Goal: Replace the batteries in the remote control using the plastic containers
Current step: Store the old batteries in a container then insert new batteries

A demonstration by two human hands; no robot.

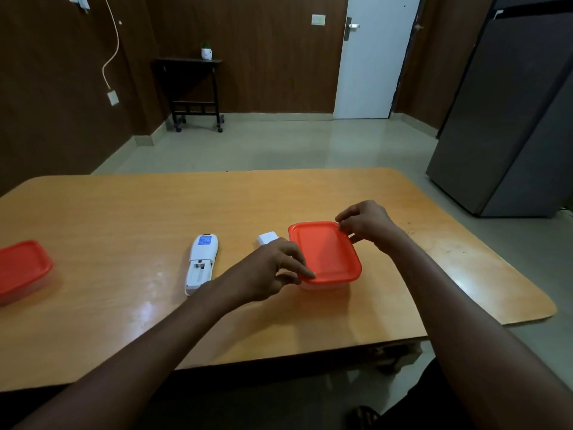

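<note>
Your two forearms reach out over the near edge of the wooden table (124,212); your left hand (266,271) pinches the near-left corner of the orange lid (325,252), thumb beneath the rim and forefinger on top; your right hand (369,225) pinches the lid's far-right corner with curled fingertips. The lid sits on a clear plastic container (322,286), of which only a strip of wall shows below the lid's near edge; what lies inside is hidden. Just left of your left hand the white remote control (201,262) lies face down, its battery compartment open towards you; you cannot tell whether batteries sit in it. The small white battery cover (267,238) lies beyond your left hand, just beside the lid's far-left corner. Well apart, at the table's left edge, a second container with an orange lid (21,268) stands closed. Farther off, a grey refrigerator (511,119) stands at right; a white door (372,57) is shut in the far wall.
</note>
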